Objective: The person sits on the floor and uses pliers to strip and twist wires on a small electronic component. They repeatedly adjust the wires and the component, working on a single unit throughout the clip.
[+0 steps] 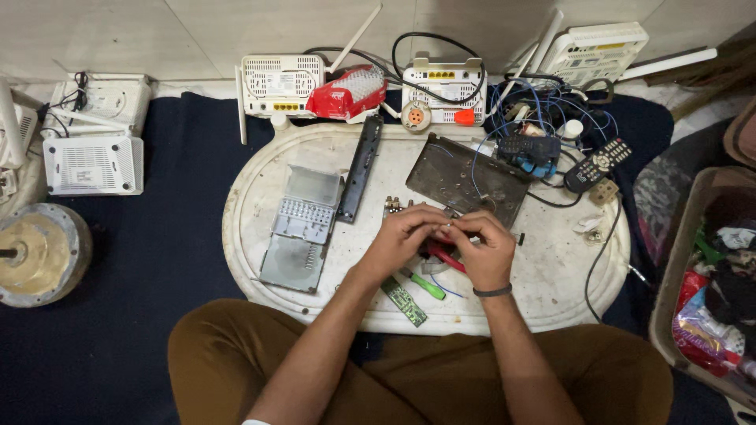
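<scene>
White oval tray-table (pixel 551 275), scuffed, sits on a dark blue cloth (pixel 142 260) over the floor. On the tray: grey metal casing (pixel 303 228) left, black narrow panel (pixel 360 168) beside it, dark metal plate (pixel 465 179) centre-back, green circuit board strip (pixel 404 301) and green-handled screwdriver (pixel 425 285) near front edge, black remote (pixel 597 164) and tangled blue wires (pixel 543 118) back right. White routers (pixel 94 164) lie on the cloth, left.

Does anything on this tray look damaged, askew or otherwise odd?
Nothing spilled. A device lies dismantled: its grey casing and dark metal plate lie apart on the white tray, and a green circuit board overhangs the near rim.
</scene>
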